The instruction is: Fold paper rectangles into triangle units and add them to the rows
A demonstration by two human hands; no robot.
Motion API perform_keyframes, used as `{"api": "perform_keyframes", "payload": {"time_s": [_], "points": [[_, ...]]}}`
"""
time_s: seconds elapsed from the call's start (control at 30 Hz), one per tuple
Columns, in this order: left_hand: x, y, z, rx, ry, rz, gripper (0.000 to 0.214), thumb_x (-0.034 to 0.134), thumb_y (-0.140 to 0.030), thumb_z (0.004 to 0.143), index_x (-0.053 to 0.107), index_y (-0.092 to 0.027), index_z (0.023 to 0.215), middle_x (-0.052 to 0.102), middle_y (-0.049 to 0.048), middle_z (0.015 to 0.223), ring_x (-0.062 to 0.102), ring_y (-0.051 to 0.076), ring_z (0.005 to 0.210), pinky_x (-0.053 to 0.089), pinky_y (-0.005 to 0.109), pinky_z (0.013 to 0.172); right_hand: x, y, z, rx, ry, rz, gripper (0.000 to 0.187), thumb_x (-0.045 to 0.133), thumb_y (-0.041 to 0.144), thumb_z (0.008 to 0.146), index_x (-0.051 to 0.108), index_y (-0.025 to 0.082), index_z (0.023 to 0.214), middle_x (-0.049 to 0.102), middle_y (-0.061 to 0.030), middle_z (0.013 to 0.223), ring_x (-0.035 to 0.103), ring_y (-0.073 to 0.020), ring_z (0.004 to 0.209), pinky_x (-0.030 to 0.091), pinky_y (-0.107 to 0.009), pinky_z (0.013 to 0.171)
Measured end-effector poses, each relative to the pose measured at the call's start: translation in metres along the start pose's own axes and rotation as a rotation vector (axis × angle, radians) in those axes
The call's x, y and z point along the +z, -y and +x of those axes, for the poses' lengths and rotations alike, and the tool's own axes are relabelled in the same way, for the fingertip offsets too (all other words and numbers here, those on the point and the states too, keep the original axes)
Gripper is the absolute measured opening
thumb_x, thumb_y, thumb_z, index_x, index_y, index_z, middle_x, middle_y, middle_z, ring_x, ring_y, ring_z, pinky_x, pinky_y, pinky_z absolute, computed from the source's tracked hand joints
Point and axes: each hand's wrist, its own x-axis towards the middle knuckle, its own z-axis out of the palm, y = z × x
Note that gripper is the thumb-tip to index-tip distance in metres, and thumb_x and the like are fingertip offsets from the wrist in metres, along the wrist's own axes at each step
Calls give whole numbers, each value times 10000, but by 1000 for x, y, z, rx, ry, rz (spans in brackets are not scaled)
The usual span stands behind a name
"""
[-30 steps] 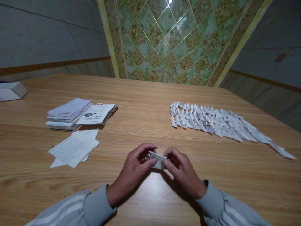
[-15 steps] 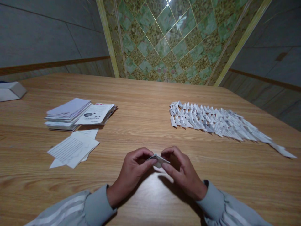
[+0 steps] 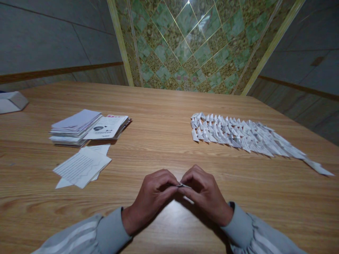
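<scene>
My left hand point(image 3: 156, 192) and my right hand point(image 3: 203, 194) meet over the near middle of the table, thumbs and fingers pinched together. Between them is a small folded paper point(image 3: 183, 185), seen nearly edge-on and mostly covered by the fingers. Both hands are closed on it, just above the wood. Beyond my right hand, rows of folded white paper pieces point(image 3: 233, 135) with pointed tips stand close together. To the left of my left hand, loose printed sheets point(image 3: 83, 165) overlap on the table.
A stack of paper sheets point(image 3: 75, 121) lies at the left, with a printed booklet or sheets point(image 3: 107, 127) against its right side. A white box point(image 3: 13, 101) stands at the far left edge. The wooden table point(image 3: 159, 106) reaches back towards a tiled wall point(image 3: 185, 53).
The folded paper has tipped from showing its flat face to nearly edge-on. My fingertips have drawn closer together around it, and both hands now pinch it.
</scene>
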Motion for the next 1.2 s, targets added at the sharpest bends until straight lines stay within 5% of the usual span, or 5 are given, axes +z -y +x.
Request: {"api": "perform_keyframes", "payload": {"time_s": [0.13, 0.43, 0.73, 1.07, 1.2], "points": [[-1, 1, 2, 1, 4, 33, 98, 676, -217, 889, 737, -180, 821, 720, 41, 773, 655, 164, 726, 464, 252, 673, -3, 2, 1, -164, -58, -69, 191, 602, 244, 946, 596, 195, 761, 613, -14, 697, 538, -164, 693, 391, -301, 655], [-3, -1, 2, -58, 24, -25, 139, 690, -254, 873, 776, -192, 782, 726, 41, 716, 649, 166, 673, 452, 254, 629, -4, 2, 2, -129, -32, -108, 214, 572, 257, 954, 598, 201, 749, 592, -6, 680, 521, -164, 690, 366, -296, 644], [2, 2, 8, -457, -17, -528, 215, 732, -326, 783, 715, -128, 701, 671, 28, 628, 586, 145, 599, 452, 253, 582, -3, -5, 2, 212, -37, 306, 307, 598, 405, 920, 554, 189, 706, 531, 34, 623, 484, -116, 581, 361, -235, 543], [10, 6, 3, -518, 121, -605, 261, 797, -360, 711, 710, -116, 743, 671, 32, 655, 585, 136, 593, 439, 237, 567, -3, -6, 4, 288, -68, 365, 369, 632, 499, 879, 562, 181, 704, 542, 28, 627, 482, -113, 580, 385, -227, 541], [10, 8, 5, -562, -11, -619, 288, 810, -384, 697, 704, -117, 726, 673, 34, 648, 593, 138, 582, 463, 244, 565, -3, -7, 4, 293, 38, 417, 341, 597, 508, 904, 629, 171, 864, 644, -18, 769, 578, -146, 698, 454, -252, 622]]}}
